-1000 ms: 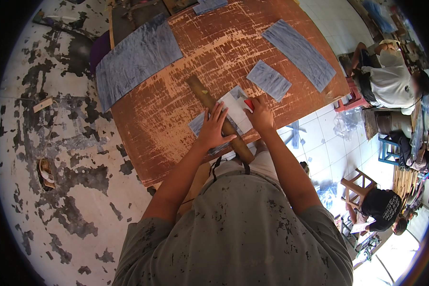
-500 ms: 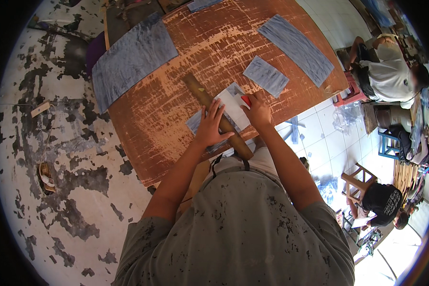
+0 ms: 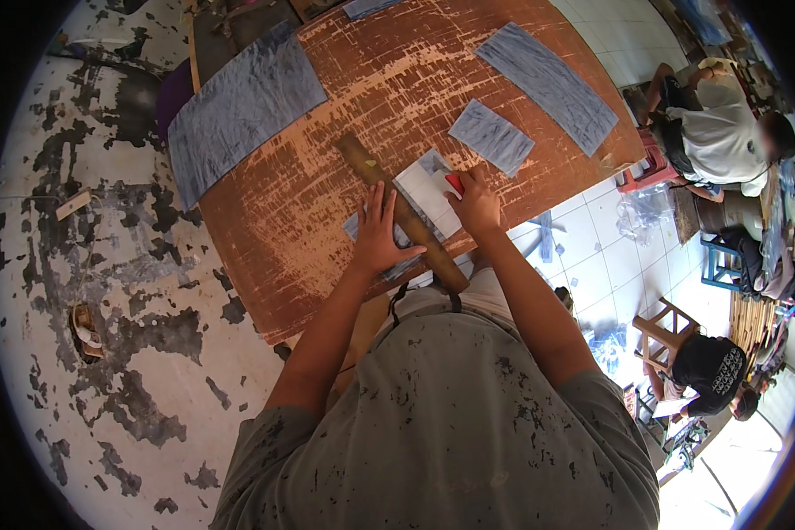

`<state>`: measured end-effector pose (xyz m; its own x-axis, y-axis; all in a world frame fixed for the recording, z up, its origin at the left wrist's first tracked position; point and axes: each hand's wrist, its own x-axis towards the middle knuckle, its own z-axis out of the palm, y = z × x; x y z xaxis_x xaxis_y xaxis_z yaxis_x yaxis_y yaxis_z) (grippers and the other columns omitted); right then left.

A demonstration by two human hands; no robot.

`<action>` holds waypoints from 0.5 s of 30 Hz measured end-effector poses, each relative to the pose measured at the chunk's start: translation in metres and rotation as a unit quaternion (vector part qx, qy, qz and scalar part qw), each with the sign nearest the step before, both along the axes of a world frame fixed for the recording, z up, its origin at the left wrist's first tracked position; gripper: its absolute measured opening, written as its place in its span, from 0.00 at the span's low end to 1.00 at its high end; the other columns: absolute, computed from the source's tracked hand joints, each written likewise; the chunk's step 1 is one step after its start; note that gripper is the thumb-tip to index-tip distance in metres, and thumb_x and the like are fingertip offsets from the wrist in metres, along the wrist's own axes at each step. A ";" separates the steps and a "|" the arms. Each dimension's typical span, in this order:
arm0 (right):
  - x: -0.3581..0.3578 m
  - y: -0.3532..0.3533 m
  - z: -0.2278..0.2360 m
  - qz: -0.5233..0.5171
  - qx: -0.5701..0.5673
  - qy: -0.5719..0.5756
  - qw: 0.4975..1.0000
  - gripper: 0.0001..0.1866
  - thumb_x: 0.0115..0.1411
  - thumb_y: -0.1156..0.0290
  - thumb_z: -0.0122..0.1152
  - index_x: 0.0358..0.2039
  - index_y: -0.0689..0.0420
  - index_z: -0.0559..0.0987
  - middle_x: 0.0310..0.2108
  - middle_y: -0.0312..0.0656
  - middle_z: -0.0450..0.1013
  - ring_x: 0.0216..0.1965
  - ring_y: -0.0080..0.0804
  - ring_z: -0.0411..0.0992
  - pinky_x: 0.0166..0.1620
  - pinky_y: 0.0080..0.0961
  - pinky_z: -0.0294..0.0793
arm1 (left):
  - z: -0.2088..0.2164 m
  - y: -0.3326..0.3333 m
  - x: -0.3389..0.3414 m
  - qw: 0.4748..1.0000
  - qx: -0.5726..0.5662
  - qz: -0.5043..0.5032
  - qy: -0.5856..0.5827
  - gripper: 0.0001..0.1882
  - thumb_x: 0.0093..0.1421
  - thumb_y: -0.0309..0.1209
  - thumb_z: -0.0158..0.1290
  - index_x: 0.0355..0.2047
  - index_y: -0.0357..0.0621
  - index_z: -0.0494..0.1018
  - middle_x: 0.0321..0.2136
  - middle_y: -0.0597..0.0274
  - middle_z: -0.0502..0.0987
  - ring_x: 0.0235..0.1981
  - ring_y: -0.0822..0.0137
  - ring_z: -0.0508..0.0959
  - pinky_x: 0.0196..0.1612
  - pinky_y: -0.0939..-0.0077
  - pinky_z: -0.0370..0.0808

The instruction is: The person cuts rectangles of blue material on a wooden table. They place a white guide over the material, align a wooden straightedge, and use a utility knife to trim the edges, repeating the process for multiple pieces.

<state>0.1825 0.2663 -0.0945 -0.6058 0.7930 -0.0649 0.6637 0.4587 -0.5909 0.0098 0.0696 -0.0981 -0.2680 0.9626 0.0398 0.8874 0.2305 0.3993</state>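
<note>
A long brown wooden strip [image 3: 402, 212] lies slantwise across a grey marbled sheet [image 3: 352, 226] at the table's near edge. My left hand [image 3: 382, 237] presses flat by the strip's left side, fingers spread, its thumb reaching toward the strip. To the right of the strip lies a white rectangular piece [image 3: 426, 187], with grey marbled material showing at its far corner. My right hand [image 3: 479, 205] is closed on a small red tool [image 3: 455, 183] at the white piece's right side. The tool's working end is too small to make out.
The brown table [image 3: 283, 203] is scored with cuts. Other marbled pieces lie on it: a large one [image 3: 243, 110] at far left, a small one [image 3: 492, 137] and a long one [image 3: 552, 88] at right. Two people sit at right, near a wooden stool [image 3: 665, 334].
My left hand has slid slightly left, off the top of the strip to its left side. My right hand keeps the red tool in nearly the same place.
</note>
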 end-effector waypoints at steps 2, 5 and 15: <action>0.000 0.000 -0.001 -0.001 0.003 0.004 1.000 0.25 0.59 0.59 0.76 0.56 0.47 0.81 0.54 0.43 0.74 0.44 0.55 0.82 0.47 0.51 0.83 | -0.002 0.001 0.001 1.000 0.004 -0.002 0.004 0.73 0.48 0.76 0.65 0.78 0.35 0.50 0.80 0.40 0.43 0.81 0.38 0.44 0.77 0.28 0.42; 0.001 0.000 -0.001 -0.003 0.002 0.005 1.000 0.25 0.59 0.60 0.76 0.56 0.47 0.81 0.54 0.43 0.75 0.44 0.55 0.82 0.46 0.51 0.83 | -0.005 0.002 0.003 1.000 0.008 0.001 0.010 0.74 0.48 0.77 0.65 0.78 0.32 0.50 0.81 0.41 0.44 0.81 0.38 0.43 0.78 0.29 0.41; 0.001 0.000 -0.004 0.001 0.008 0.016 1.000 0.24 0.58 0.61 0.77 0.55 0.48 0.82 0.53 0.43 0.75 0.44 0.55 0.82 0.46 0.50 0.83 | -0.007 0.009 0.007 1.000 0.024 -0.005 0.005 0.78 0.44 0.78 0.65 0.77 0.30 0.49 0.80 0.40 0.47 0.81 0.38 0.46 0.77 0.28 0.39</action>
